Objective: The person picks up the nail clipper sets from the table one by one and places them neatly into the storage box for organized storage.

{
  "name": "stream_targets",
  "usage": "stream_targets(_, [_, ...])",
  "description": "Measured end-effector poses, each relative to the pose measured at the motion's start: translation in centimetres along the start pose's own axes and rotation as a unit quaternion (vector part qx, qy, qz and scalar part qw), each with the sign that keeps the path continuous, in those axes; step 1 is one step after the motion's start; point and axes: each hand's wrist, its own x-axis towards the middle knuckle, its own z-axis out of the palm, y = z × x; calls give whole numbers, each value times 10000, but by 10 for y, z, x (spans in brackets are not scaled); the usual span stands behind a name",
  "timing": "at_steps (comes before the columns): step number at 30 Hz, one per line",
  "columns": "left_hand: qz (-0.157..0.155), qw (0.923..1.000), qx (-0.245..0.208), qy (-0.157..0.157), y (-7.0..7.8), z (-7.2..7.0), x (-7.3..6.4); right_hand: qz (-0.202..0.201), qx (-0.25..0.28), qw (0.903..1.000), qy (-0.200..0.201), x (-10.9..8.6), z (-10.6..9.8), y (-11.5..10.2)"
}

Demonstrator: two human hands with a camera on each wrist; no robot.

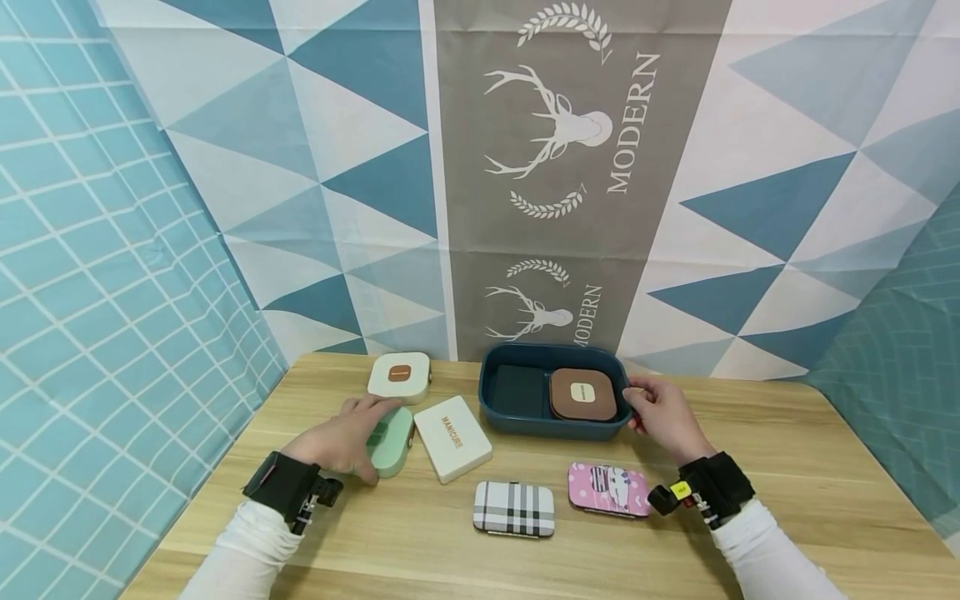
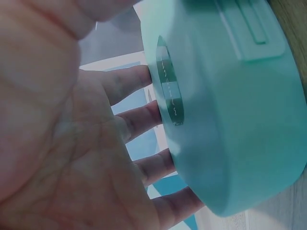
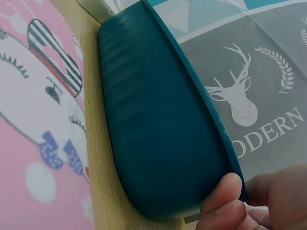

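My left hand (image 1: 342,439) is over a mint green case (image 1: 392,443), thumb at its near side and fingers across its far side. In the left wrist view the fingertips meet the face of the green case (image 2: 225,120) by its small label. My right hand (image 1: 665,415) pinches the right end of a dark blue bin (image 1: 517,425). The right wrist view shows thumb and fingers on the rim of the blue bin (image 3: 153,110). Inside the bin's right part lies a brown square case (image 1: 570,410) with a cream label; a divider stands to its left.
Behind the green case is a white rounded case (image 1: 400,377) with a brown label. A white case marked MANICURE (image 1: 453,439) lies right of it. Nearer me are a plaid case (image 1: 513,509) and a pink cartoon case (image 1: 609,490). A patterned wall covering (image 1: 375,167) rises behind the table.
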Motion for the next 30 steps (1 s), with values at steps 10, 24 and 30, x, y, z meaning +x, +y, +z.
stream_targets(10, [51, 9999, 25, 95, 0, -1, -1, 19, -52, 10000, 25, 0, 0, 0])
stream_targets(24, [98, 9995, 151, 265, 3, -10, -5, -29, -69, 10000, 25, 0, 0, -1])
stream_targets(30, [30, 9996, 153, 242, 7, -11, -5, -75, 29, 10000, 55, -1, 1, -1])
